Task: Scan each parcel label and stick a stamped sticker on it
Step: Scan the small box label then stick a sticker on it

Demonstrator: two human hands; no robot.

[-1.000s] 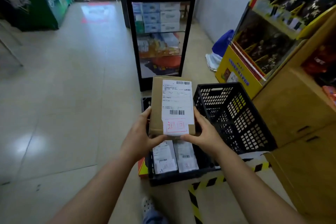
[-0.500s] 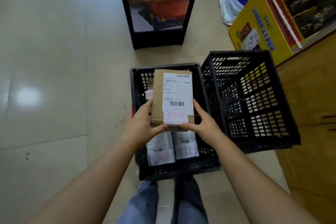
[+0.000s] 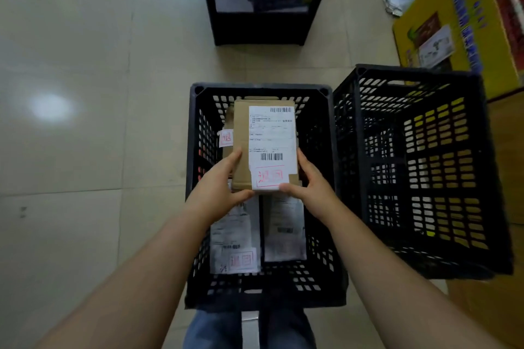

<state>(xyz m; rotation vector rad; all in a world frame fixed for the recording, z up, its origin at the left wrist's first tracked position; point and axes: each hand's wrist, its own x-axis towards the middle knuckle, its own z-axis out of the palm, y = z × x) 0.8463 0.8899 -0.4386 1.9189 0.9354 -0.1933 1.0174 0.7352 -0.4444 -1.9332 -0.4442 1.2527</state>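
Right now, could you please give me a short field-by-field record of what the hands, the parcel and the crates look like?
held parcel: brown cardboard box, white label facing up
sticker: red-stamped sticker on the label's near end
left hand: grips the box's near left edge
right hand: grips the box's near right edge
crate below: black crate holding other labelled parcels, at least one with a red stamp
second crate: black crate beside it, on the right
floor: pale tiles
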